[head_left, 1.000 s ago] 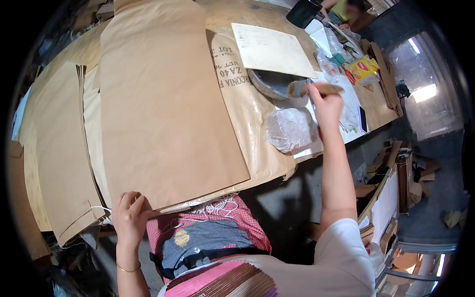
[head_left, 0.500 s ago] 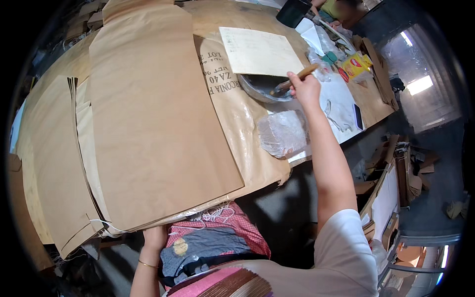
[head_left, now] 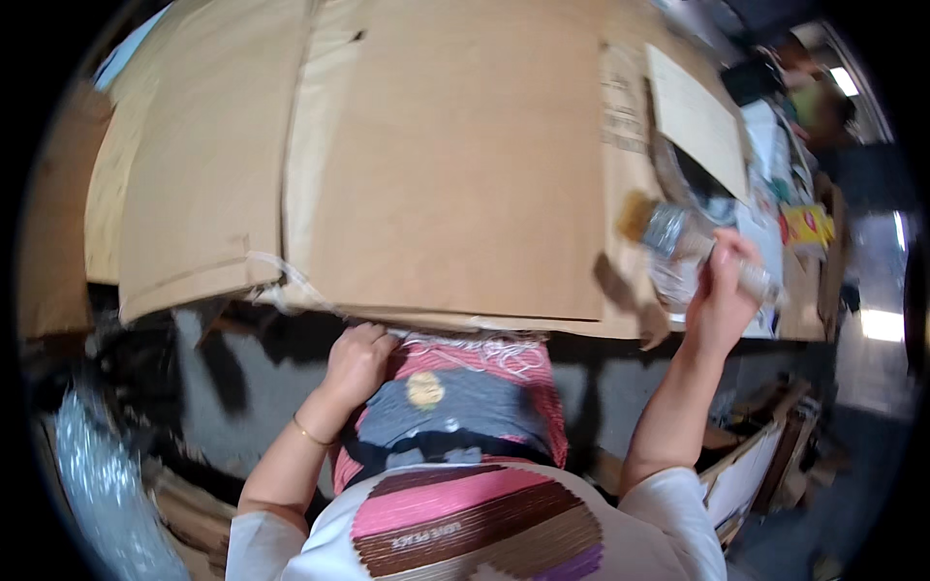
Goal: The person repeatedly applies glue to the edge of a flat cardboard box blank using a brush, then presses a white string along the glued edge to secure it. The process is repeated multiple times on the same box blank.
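Note:
My right hand grips the handle of a wide brush, raised over the right front of the table. Its tan bristles point left and silvery wrapping covers its neck. Below the wrist of my left hand is a thin bangle; the fingers are curled at the table's front edge, and what they may hold is hidden. Large brown paper sheets lie stacked before me, with another brown stack to their left. Beyond the brush sits a bowl, partly covered by a pale board.
White string lies across my lap. A yellow and red packet stands at the table's right side, near a dark container. At far right back is another person. Clear plastic wrap hangs at lower left.
My right hand has drawn the brush out of the bowl and toward me. My left hand now shows beside the table edge. The view has swung, shifting the table's things to the right.

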Demonstrator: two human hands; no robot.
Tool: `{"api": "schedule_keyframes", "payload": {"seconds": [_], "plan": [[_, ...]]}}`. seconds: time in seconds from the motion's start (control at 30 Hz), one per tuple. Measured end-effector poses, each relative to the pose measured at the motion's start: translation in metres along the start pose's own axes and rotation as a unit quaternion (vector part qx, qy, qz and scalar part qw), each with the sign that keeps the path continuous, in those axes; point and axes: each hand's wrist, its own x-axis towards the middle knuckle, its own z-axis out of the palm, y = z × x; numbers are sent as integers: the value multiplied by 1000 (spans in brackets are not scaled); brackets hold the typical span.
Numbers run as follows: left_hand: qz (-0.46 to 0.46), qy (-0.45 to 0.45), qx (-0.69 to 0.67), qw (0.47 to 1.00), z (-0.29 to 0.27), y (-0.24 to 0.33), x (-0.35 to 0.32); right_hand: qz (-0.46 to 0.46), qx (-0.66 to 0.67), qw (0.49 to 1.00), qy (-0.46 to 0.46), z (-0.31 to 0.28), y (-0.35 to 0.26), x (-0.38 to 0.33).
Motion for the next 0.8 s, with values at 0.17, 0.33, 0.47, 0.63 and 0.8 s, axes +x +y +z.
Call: {"api": "schedule_keyframes", "payload": {"seconds": [0.17,0.33,0.47,0.63,0.8], "plan": [[-72,51,30,996,14,-6,-6,-40,-56,936,-344,65,-17,-76],[-58,-36,51,996,38,-27,9,-60,-83,895,-435,115,-22,-85],[-20,-23,87,996,12,-11,1,-96,-115,875,-460,136,-13,-86],[-9,119,120,986,-38,23,-21,-90,-118,881,-449,139,-27,-89],[-39,71,183,980,-65,31,8,-25,-106,885,-453,156,-13,-104]]}}
